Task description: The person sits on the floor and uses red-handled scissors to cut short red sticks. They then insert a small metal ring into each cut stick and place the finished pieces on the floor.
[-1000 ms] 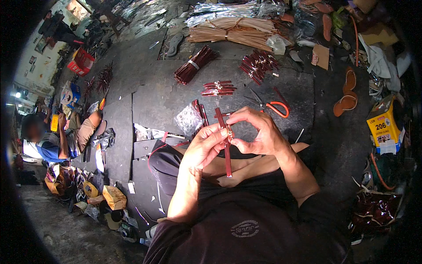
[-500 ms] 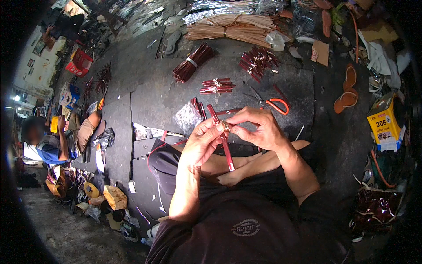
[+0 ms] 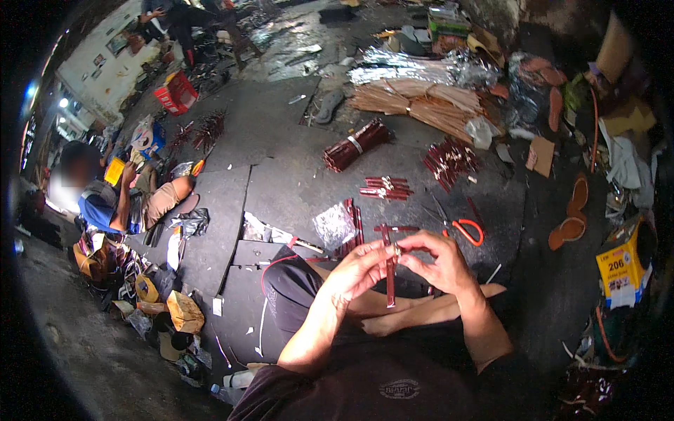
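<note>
My left hand [image 3: 357,272] pinches a narrow, shiny dark red strap [image 3: 391,286] that hangs down over my crossed legs. At the strap's upper part, the fingertips of my right hand [image 3: 446,265] are closed on a small metal buckle [image 3: 397,250]. Beyond my hands a short stack of buckled red straps [image 3: 386,188] lies on the dark mat. Further off are a tied bundle of red strips [image 3: 357,144] and a loose pile of buckled straps [image 3: 449,163]. Orange-handled scissors [image 3: 468,231] lie open to the right. A clear plastic bag [image 3: 334,224] is left of my hands.
A seated person [image 3: 116,200] is at the left, beside scattered scraps. Tan strips [image 3: 421,105] lie in a bundle at the back. At the right are brown sandals [image 3: 567,231] and a yellow box [image 3: 619,272]. A red crate [image 3: 175,92] stands far left.
The view has shifted, so the scene sits lower and further right. The strap has gone from slanted to nearly upright, and my right fingers have closed in on the buckle.
</note>
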Tool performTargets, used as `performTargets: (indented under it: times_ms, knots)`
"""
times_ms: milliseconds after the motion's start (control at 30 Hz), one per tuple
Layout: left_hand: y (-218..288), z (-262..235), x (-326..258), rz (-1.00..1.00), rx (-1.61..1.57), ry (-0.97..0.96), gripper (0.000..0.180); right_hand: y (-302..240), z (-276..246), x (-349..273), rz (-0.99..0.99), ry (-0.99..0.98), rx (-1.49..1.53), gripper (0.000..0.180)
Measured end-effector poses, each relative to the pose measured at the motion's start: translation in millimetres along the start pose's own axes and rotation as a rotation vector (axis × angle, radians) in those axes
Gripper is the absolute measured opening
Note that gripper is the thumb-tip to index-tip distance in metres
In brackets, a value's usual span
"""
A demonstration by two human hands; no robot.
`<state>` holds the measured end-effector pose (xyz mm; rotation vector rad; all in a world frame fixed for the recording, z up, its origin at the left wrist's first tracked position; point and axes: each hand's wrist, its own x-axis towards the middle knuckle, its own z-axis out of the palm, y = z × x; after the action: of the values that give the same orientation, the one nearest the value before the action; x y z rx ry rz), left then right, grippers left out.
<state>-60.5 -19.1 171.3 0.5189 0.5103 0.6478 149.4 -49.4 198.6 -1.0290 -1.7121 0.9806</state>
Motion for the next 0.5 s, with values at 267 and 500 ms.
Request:
performTargets:
  times_ms: [267,500]
  knots:
    - [-11.7,-17.5,-2.4,-0.124,-0.189,-0.090,0.017,4.9,-0.8,-0.8,0.029,-0.037,0.028,0.020]
    - [-19.4,-14.2,-3.5,0.000,-0.078,0.063,0.017,12.4,2.5,6.6,-0.044,-0.013,-0.055,0.022]
